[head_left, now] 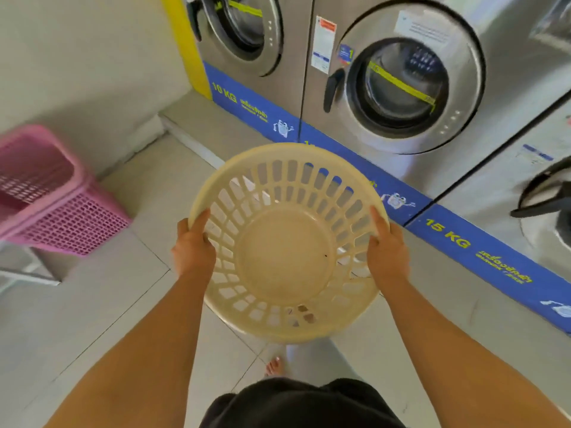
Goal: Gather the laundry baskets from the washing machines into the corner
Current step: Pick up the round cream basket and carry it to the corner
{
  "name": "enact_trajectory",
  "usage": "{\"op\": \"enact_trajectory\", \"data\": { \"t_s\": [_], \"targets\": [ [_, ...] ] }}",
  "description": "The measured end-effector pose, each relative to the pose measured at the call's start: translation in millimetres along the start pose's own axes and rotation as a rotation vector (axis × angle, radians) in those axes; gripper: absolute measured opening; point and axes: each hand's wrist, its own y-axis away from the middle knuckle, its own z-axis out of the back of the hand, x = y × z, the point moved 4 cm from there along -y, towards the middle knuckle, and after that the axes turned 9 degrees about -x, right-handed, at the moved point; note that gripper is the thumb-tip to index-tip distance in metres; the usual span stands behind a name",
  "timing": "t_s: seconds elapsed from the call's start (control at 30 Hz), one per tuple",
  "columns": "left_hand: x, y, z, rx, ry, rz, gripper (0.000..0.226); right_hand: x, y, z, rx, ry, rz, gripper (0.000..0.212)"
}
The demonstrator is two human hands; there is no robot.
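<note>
Laundry basket [285, 242], round and cream-coloured, rides empty at mid-frame, carried clear of the tiled floor [102, 304] before a row of steel washing machines [411, 78]. The left hand [193, 245] clamps its rim at nine o'clock and the right hand [386, 248] clamps it at three o'clock, thumbs hooked inside and the hands held well apart across the bowl. The step in hand appears to be the carry, with this basket lifted away from the machines and bound for the corner. A pink basket [49, 193], square-sided and tilted, sits at nine o'clock near the wall [77, 57], apparently marking that corner. The next move would call for a swing toward nine o'clock and a set-down beside or inside the pink one. Open tile lies between the two. The raised plinth [197, 125] under the machines runs from eleven to four o'clock, an edge to keep clear of, and a bare foot [273, 367] shows at six o'clock.
</note>
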Motion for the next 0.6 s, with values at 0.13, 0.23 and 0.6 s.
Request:
{"op": "enact_trajectory", "data": {
  "t_s": [0.13,0.23,0.6],
  "targets": [
    [32.8,-42.0,12.6,-0.052,0.028,0.113,0.054,63.9,-37.6,-39.3,0.074,-0.005,0.11,0.062],
    [51.6,-81.3,18.3,-0.089,0.029,0.187,0.055,115.0,-69.0,-72.7,0.13,-0.057,0.173,0.063],
    [118.6,-223.3,38.3,-0.217,-0.055,0.426,0.056,306.3,-170.2,-183.6,0.254,-0.06,0.425,0.063]
  ]
}}
